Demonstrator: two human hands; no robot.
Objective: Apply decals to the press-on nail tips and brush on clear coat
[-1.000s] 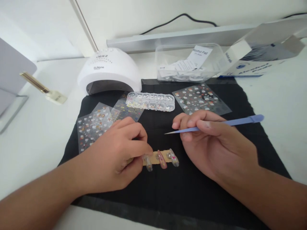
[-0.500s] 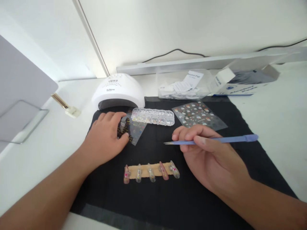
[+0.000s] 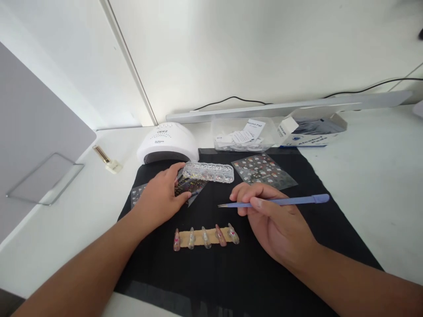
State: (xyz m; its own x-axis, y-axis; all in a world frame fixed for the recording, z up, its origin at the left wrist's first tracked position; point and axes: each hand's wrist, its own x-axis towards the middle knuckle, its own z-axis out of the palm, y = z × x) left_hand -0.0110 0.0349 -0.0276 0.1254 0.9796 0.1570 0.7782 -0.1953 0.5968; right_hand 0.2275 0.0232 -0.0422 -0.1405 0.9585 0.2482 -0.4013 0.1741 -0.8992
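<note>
My left hand [image 3: 161, 198] grips a clear sticker sheet [image 3: 193, 188] on the black mat [image 3: 231, 273], thumb and fingers pinching its left part. My right hand [image 3: 274, 224] holds blue tweezers [image 3: 280, 201], tips pointing left over the mat. Between the hands and nearer to me lies a tan strip [image 3: 205, 236] carrying several decorated false nails. A clear rhinestone box [image 3: 209, 171] sits just beyond the left hand's fingers.
A white nail lamp [image 3: 167, 143] stands at the mat's far left edge. Another sticker sheet [image 3: 262, 170] lies at the far right of the mat. A clear tub of alcohol pads [image 3: 243, 136] and an open box [image 3: 312, 130] stand behind. A gold-capped bottle [image 3: 107, 159] lies at left.
My left hand left the nail strip, moved away to the sticker sheets and took hold of one. The right hand kept the tweezers. The camera view tilted up.
</note>
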